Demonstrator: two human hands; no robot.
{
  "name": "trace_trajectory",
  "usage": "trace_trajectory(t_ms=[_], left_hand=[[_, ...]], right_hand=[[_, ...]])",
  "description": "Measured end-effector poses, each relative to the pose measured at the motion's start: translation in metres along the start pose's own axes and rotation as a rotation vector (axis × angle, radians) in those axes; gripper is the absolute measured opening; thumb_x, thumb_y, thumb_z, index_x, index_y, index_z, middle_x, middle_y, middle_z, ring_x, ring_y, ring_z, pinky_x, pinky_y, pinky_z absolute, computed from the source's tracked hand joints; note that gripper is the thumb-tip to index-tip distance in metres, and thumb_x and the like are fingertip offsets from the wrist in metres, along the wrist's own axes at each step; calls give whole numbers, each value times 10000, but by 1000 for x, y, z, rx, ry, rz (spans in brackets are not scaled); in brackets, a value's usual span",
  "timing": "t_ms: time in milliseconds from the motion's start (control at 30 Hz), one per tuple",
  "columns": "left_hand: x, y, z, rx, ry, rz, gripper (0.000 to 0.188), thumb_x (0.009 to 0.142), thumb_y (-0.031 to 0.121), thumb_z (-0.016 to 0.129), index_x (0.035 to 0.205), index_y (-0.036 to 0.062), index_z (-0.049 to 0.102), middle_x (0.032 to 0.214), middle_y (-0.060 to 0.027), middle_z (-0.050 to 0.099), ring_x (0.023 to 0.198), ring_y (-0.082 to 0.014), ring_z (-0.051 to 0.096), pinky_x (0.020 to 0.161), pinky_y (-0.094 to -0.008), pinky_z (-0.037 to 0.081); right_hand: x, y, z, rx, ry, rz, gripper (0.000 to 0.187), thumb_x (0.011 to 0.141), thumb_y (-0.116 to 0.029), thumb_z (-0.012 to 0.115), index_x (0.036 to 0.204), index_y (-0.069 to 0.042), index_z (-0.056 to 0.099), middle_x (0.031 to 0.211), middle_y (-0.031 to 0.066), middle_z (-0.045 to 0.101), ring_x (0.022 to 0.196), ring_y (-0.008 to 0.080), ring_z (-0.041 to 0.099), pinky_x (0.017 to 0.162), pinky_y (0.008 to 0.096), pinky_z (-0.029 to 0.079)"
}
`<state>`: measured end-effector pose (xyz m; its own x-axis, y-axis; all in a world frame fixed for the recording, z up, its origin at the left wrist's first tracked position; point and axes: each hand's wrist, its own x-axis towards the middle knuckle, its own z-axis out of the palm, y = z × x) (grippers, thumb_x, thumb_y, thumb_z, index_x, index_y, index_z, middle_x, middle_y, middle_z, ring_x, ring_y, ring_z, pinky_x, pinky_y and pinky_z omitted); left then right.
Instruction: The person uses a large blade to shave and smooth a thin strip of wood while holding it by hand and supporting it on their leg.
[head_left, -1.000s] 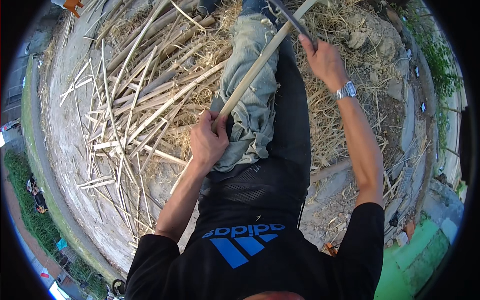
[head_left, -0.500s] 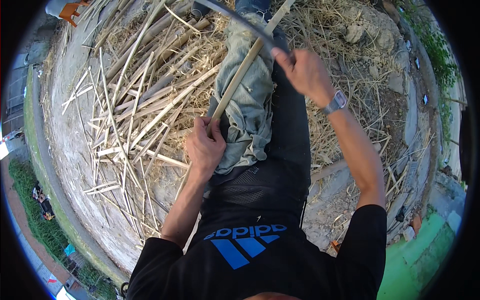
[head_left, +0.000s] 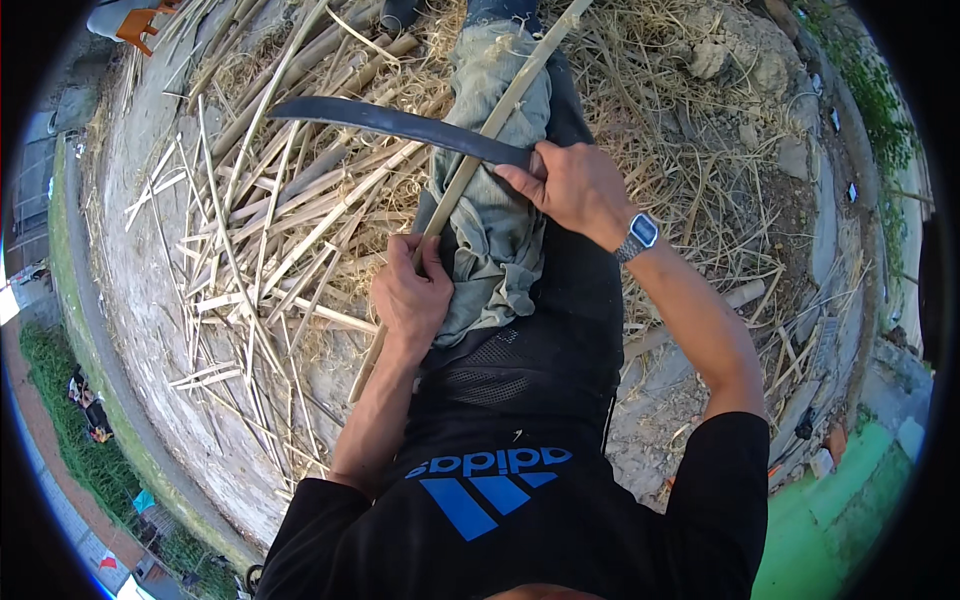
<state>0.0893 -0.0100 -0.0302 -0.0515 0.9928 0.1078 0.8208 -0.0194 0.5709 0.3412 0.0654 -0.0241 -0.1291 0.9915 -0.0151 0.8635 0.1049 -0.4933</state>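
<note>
A long, flat strip of pale wood or bamboo (head_left: 520, 85) lies slantwise over a grey-green cloth (head_left: 492, 240) draped on my leg. My left hand (head_left: 412, 290) pinches its lower part between thumb and fingers; the tail end sticks out below that wrist. Closed around the handle of a long, curved dark blade (head_left: 385, 120) is my right hand (head_left: 575, 190), wearing a watch. The blade points left and crosses the strip over the cloth. Whether its edge bites into the strip I cannot tell. The handle is mostly hidden in my fingers.
Several split strips (head_left: 290, 240) and rounder poles (head_left: 300, 70) lie heaped on the ground to the left. Curly shavings (head_left: 660, 120) cover the ground to the right of my leg. Clods of earth (head_left: 710, 60) lie far right, and an orange chair (head_left: 140, 28) stands far left.
My right hand has come down toward me with the blade, which has slid along the strip and now points more to the left. My left hand has stayed in place.
</note>
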Motion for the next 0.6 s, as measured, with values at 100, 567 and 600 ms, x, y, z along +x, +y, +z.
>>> trace_trajectory(t_ms=[100, 567, 600], left_hand=[[-7, 3, -14, 26, -61, -25, 198, 975, 244, 693, 972, 71, 596, 655, -146, 683, 552, -360, 667, 509, -458, 484], [10, -23, -28, -221, -270, -101, 180, 989, 159, 691, 952, 2, 610, 630, -147, 652, 481, -220, 605, 481, -361, 436], [14, -14, -32, -209, -283, -62, 181, 986, 155, 691, 947, -4, 614, 637, -157, 654, 481, -239, 605, 487, -372, 443]], right_hand=[[25, 52, -16, -84, 192, 52, 765, 950, -736, 523, 684, -37, 685, 556, 167, 630, 528, 338, 671, 474, 437, 511], [43, 68, -17, 53, 179, 140, 800, 946, -772, 484, 717, -33, 685, 554, 166, 624, 547, 370, 658, 533, 446, 535], [57, 103, -27, 83, 145, 255, 816, 983, -746, 446, 651, -25, 632, 508, 151, 565, 493, 344, 603, 492, 450, 470]])
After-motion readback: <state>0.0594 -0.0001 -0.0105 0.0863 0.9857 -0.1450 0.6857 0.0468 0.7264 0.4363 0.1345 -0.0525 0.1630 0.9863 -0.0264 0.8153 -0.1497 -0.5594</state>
